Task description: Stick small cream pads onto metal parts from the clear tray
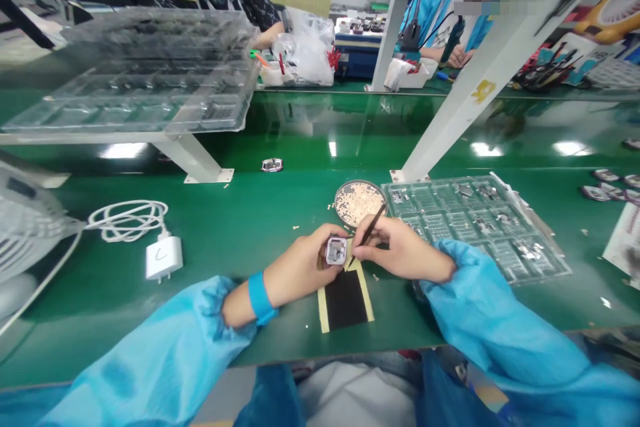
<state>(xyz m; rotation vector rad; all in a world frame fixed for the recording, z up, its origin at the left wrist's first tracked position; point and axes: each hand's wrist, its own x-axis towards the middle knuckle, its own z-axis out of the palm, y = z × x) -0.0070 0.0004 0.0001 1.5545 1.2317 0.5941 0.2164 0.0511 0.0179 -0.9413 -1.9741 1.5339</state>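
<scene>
My left hand (313, 257) is closed around a small watch case (337, 251), its open side with grey inner parts facing up. Dark slim tweezers (371, 232) are pinched in my right hand (387, 247), their tips pointing down just right of the case. Whether the tips grip anything is too small to tell. Beneath both hands lies a black pad (346, 300) edged with yellow tape. Just beyond them stands a round dish (360, 203) full of tiny beige pieces.
At right a clear compartment tray (465, 223) holds small metal parts. Another watch case (273, 165) lies farther back. A white charger (164, 257) with coiled cable and a fan (30, 233) stand left. Stacked clear trays (130, 113) rest on a raised shelf. A co-worker's hands (457, 55) show beyond.
</scene>
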